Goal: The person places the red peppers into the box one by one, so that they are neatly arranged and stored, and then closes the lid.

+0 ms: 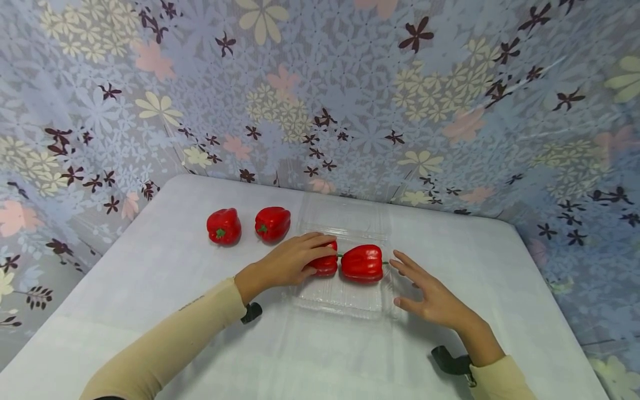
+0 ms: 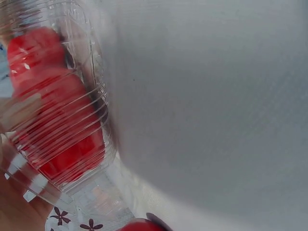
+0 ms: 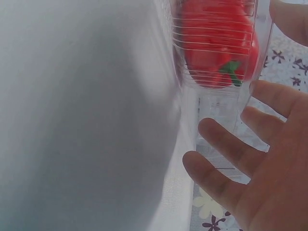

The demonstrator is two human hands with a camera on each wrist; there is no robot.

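Observation:
A clear plastic clamshell box (image 1: 340,310) stands with its lid laid back, holding two red bell peppers. My left hand (image 1: 285,261) grips the left bell pepper (image 1: 326,266) from above, its fingers bent over the top. Beside it lies the right bell pepper (image 1: 362,263), a green stem pointing right. In the left wrist view, fingers of the left hand (image 2: 19,209) show through the ribbed wall. My right hand (image 1: 432,297) holds nothing, fingers spread beside the box's right side. The right wrist view shows that hand (image 3: 274,159) near the box wall (image 3: 262,43).
Two more red bell peppers, one at far left (image 1: 223,226) and one nearer the box (image 1: 272,224), lie on the white-covered table (image 1: 150,261). The transparent lid (image 1: 345,214) extends toward the back edge, where a flowered curtain (image 1: 320,100) hangs.

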